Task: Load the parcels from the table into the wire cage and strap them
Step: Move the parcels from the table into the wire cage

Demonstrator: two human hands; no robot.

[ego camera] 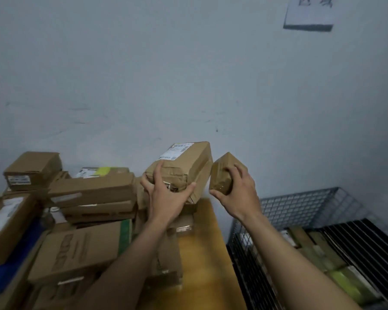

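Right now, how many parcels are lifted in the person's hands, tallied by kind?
large labelled parcel, gripped by the left hand: 1
small taped parcel, gripped by the right hand: 1
Total: 2

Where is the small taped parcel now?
Head view, right of centre: the right hand holds the small taped parcel beside the larger parcel, left of the wire cage.

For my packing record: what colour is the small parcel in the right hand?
The small parcel is plain brown, best seen in the head view.
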